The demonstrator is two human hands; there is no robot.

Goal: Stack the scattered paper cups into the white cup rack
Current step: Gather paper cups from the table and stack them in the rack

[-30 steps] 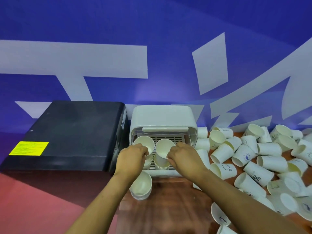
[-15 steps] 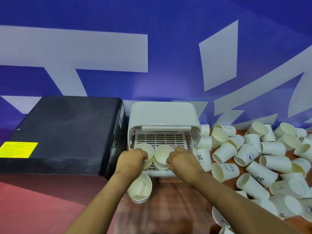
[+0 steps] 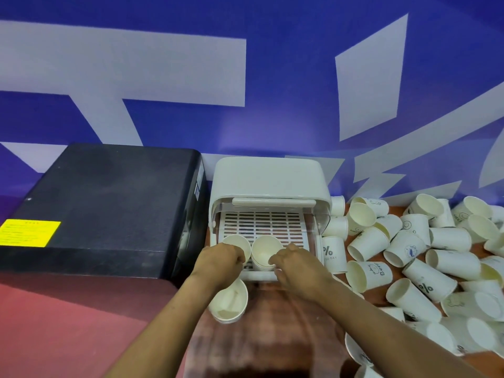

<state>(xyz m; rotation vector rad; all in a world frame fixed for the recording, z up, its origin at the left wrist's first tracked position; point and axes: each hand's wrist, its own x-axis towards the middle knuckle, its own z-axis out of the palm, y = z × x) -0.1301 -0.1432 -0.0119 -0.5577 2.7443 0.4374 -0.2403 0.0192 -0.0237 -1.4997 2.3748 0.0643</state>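
The white cup rack (image 3: 268,178) stands against the blue wall with its front open and its slatted tray (image 3: 261,223) showing. Two cup stacks lie at the tray's front edge, mouths toward me. My left hand (image 3: 219,261) grips the left stack (image 3: 238,245). My right hand (image 3: 296,264) pinches the rim of the right stack (image 3: 266,253). A further stack of cups (image 3: 229,302) lies on the table just below my left wrist. Several loose paper cups (image 3: 425,257) are scattered to the right.
A black box (image 3: 103,205) with a yellow label (image 3: 28,232) sits directly left of the rack. The wooden table (image 3: 267,334) runs below my arms. More cups (image 3: 362,350) lie near my right forearm.
Both hands have drawn the two cup stacks back from deeper in the tray to its front edge, uncovering more of the slats. The view shifted slightly.
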